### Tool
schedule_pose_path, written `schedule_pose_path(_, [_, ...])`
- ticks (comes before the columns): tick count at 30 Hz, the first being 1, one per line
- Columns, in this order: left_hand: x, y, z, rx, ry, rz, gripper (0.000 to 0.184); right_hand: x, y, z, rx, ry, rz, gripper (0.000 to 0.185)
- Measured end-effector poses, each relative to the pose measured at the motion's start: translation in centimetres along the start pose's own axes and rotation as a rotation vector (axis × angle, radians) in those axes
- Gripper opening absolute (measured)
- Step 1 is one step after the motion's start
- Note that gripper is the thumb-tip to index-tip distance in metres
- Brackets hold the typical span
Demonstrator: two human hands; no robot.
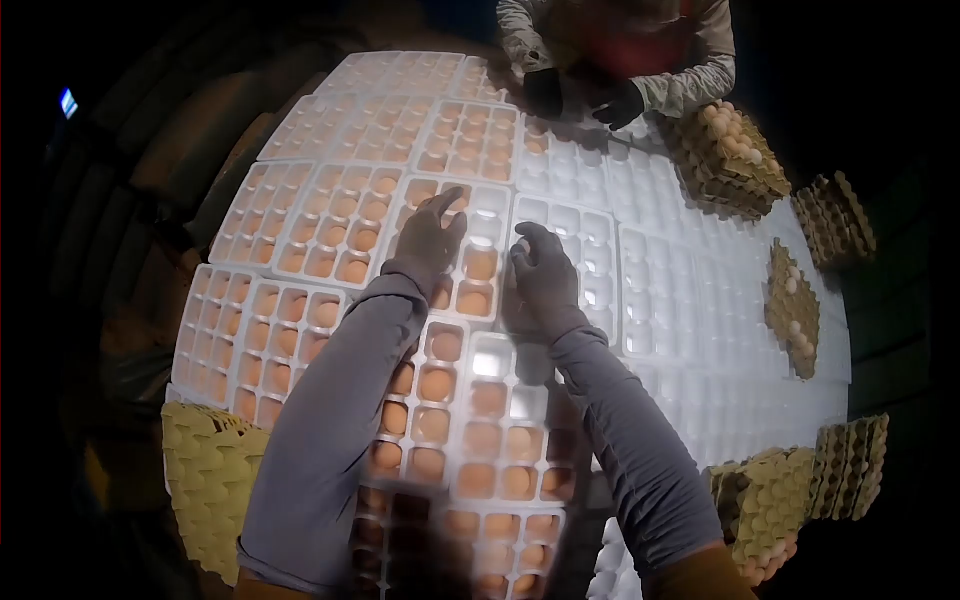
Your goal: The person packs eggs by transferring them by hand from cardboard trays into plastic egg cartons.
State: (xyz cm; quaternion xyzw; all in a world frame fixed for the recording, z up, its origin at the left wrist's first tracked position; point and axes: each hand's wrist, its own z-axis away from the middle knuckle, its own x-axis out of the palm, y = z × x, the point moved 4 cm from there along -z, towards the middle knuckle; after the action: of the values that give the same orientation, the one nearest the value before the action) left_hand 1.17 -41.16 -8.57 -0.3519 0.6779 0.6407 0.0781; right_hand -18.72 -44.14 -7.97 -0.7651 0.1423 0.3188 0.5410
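My left hand [432, 238], in a dark glove, hovers over a white tray [487, 222] partly filled with brown eggs [480, 264]. Its fingers stretch toward the back cups, apart, with no egg visible in its grasp. To its right, my right hand [546, 272] is curled above the left edge of an empty white tray [597, 262]. A small pinkish-brown patch, apparently an egg [523, 244], shows between its thumb and fingers. Nearer to me, another white tray [512, 412] holds eggs in most cups. My sleeves hide parts of the trays below.
Egg-filled white trays [330, 222] cover the left side; empty ones [672, 300] extend right. Another person [640, 60] in dark gloves works at the far edge. Cardboard stacks [730, 180] with eggs stand at back right. More cardboard trays stand at front left [205, 480] and front right [775, 500].
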Motion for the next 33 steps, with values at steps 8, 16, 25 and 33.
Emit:
schedule_pose_path(8, [5.4,-3.2,2.4,0.061,0.067,-0.857,0.050,-1.2,-0.3,0.1,-0.181,-0.031,0.287,0.032])
schedule_pose_path(16, [4.4,-2.4,2.6,0.093,0.102,-0.689,0.042,-4.4,-1.5,11.5,-0.238,0.009,-0.178,0.052])
schedule_pose_path(25, [7.3,12.0,8.6,0.421,0.060,0.103,0.041,-16.5,-2.5,44.3,0.388,-0.594,-0.876,0.042])
schedule_pose_path(33, [21.3,38.1,37.0,0.567,-0.713,0.196,0.035,-30.7,-3.3,48.5,-0.073,-0.536,-0.474,0.032])
